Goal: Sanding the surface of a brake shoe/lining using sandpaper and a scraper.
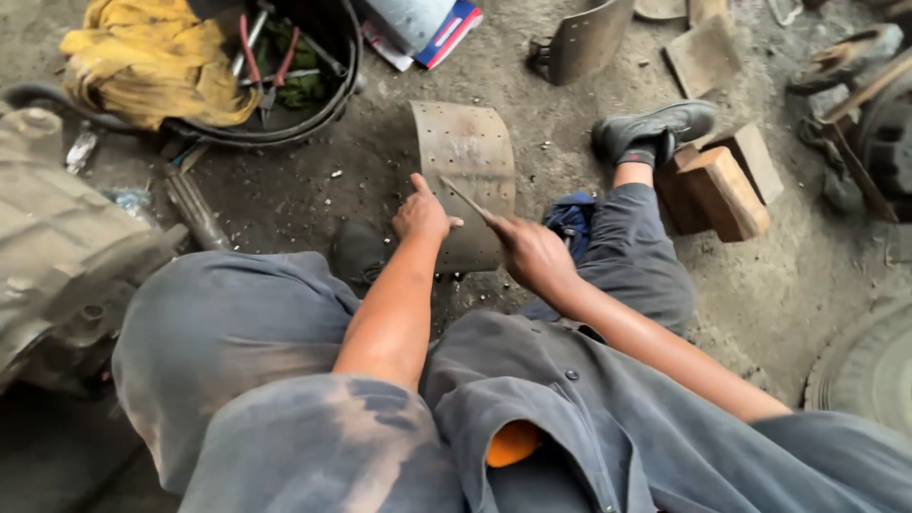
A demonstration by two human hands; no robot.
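A curved, rusty metal brake shoe [467, 157] with rows of small holes stands on the dirt floor between my legs. My left hand [421, 214] rests on its left edge, thumb up, holding it steady. My right hand [532, 252] is closed around a thin metal tool [465, 199], whose tip lies against the shoe's curved face. My knees in grey work trousers fill the lower view.
A black tub [309, 114] with pliers and a yellow cloth [152, 62] sits upper left. Another brake shoe [584, 38] lies at the top. Wooden blocks [727, 190] stand beside my right shoe [655, 128]. A greasy housing [57, 247] is at left, a tyre [869, 366] at right.
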